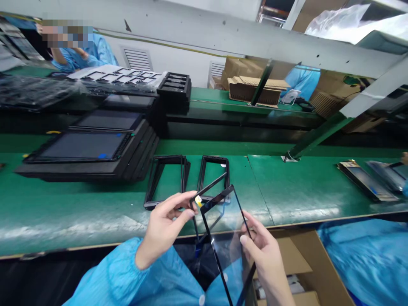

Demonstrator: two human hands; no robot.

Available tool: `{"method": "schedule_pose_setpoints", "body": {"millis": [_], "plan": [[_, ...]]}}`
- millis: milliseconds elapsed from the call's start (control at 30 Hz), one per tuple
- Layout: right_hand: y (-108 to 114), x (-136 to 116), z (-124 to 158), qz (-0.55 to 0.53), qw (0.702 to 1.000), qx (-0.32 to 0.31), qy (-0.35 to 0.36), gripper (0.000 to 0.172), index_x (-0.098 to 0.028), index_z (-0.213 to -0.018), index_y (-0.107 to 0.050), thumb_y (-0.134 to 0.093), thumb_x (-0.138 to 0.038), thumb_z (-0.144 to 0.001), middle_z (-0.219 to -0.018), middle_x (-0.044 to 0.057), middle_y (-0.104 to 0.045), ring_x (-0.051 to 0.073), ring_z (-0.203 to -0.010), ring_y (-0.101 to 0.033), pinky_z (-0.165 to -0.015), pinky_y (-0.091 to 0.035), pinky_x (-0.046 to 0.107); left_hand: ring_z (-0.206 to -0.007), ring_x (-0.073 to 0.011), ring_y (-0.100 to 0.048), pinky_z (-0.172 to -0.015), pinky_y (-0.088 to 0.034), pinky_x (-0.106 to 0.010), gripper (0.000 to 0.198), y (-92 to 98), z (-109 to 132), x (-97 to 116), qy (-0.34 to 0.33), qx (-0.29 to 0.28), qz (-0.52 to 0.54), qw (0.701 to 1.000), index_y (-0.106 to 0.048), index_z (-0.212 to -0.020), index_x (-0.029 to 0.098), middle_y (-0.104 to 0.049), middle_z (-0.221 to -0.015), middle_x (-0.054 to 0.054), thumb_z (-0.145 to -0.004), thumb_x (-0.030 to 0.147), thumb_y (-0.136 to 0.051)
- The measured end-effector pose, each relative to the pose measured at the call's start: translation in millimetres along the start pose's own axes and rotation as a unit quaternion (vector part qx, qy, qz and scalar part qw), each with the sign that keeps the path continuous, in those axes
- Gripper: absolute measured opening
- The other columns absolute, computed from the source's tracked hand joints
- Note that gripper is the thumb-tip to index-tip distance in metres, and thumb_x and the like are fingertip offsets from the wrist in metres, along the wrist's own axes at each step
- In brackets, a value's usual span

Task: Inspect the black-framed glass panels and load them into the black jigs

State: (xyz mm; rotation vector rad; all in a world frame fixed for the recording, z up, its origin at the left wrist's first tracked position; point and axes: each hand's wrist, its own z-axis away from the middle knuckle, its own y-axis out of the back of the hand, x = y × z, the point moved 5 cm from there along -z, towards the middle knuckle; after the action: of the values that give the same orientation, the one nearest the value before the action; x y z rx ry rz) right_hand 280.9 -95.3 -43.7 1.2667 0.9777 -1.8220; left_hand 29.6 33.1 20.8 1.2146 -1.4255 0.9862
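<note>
My left hand [167, 223] pinches a thin black rectangular frame [210, 186] by its corner, between thumb and fingers. Beside those fingertips is a small white and yellow tab [198, 200]; which part it is fixed to I cannot tell. My right hand [261, 248] grips the long right edge of a clear glass panel with a black border [228, 242], thumb in front. The panel is tilted and overlaps the frame, hiding part of it. Whether the two touch is unclear. Both are held over the bench's front edge.
Two stacks of black frames, one at left [149, 187] and one at right [227, 163], lie on the green bench [287, 191]. Stacked black trays [127, 165] bear dark screens. Farther right lie several panels [366, 180]. An open cardboard box [328, 263] stands below; a person in blue [103, 49] is behind.
</note>
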Motion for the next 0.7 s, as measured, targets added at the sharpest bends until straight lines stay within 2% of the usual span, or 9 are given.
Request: {"method": "schedule_pose_setpoints", "body": {"millis": [100, 200, 300, 400, 500, 700], "plan": [[-2, 1, -1, -0.001, 1.000, -0.003, 0.001, 0.059, -0.028, -0.136, -0.076, -0.093, -0.039, -0.080, -0.093, 0.003, -0.072, 0.008, -0.055, -0.053, -0.047, -0.042, 0.018, -0.077, -0.0160, -0.075, -0.067, -0.065, -0.020, 0.032, -0.1, 3, 1, -0.007, 0.007, -0.009, 1.000, -0.087, -0.114, 0.027, -0.079, -0.091, -0.004, -0.085, 0.017, -0.080], [-1, 1, -1, 0.031, 0.999, 0.000, 0.033, 0.058, -0.027, -0.136, -0.076, -0.091, -0.039, -0.081, -0.100, 0.006, -0.075, 0.016, -0.075, -0.068, -0.065, -0.058, 0.024, -0.074, -0.0154, -0.075, -0.067, -0.066, -0.021, 0.032, -0.6, 5, -1, 0.023, 0.008, 0.004, 1.000, -0.087, -0.114, 0.026, -0.079, -0.089, -0.004, -0.084, 0.018, -0.082], [-2, 4, 3, 0.061, 0.996, 0.029, 0.053, 0.059, -0.026, -0.140, -0.073, -0.088, -0.040, -0.085, -0.105, 0.006, -0.075, 0.019, -0.088, -0.071, -0.081, -0.062, 0.029, -0.073, -0.0179, -0.076, -0.064, -0.067, -0.024, 0.035, -5.1, 5, -5, 0.083, -0.018, 0.066, 0.994, -0.085, -0.119, 0.024, -0.080, -0.085, -0.005, -0.084, 0.021, -0.084], [-7, 6, 8, 0.093, 0.991, 0.055, 0.073, 0.060, -0.026, -0.144, -0.069, -0.084, -0.039, -0.087, -0.108, 0.006, -0.074, 0.017, -0.087, -0.070, -0.085, -0.062, 0.029, -0.071, -0.0189, -0.077, -0.057, -0.066, -0.024, 0.040, -10.2, 4, -10, 0.133, -0.041, 0.139, 0.981, -0.083, -0.122, 0.022, -0.080, -0.083, -0.005, -0.083, 0.026, -0.088], [-14, 4, 13, 0.119, 0.986, 0.076, 0.094, 0.060, -0.024, -0.145, -0.068, -0.082, -0.039, -0.089, -0.116, 0.007, -0.073, 0.018, -0.090, -0.071, -0.089, -0.061, 0.031, -0.070, -0.0180, -0.077, -0.057, -0.066, -0.024, 0.044, -11.4, 4, -15, 0.159, -0.041, 0.170, 0.972, -0.082, -0.124, 0.022, -0.079, -0.085, -0.004, -0.081, 0.030, -0.091], [-21, -1, 18, 0.144, 0.982, 0.091, 0.084, 0.058, -0.024, -0.144, -0.068, -0.078, -0.043, -0.091, -0.111, 0.007, -0.072, 0.018, -0.084, -0.069, -0.081, -0.062, 0.030, -0.072, -0.0162, -0.077, -0.058, -0.065, -0.021, 0.045, -12.8, 6, -25, 0.169, -0.043, 0.202, 0.964, -0.082, -0.125, 0.025, -0.079, -0.086, -0.004, -0.082, 0.030, -0.092]]}}
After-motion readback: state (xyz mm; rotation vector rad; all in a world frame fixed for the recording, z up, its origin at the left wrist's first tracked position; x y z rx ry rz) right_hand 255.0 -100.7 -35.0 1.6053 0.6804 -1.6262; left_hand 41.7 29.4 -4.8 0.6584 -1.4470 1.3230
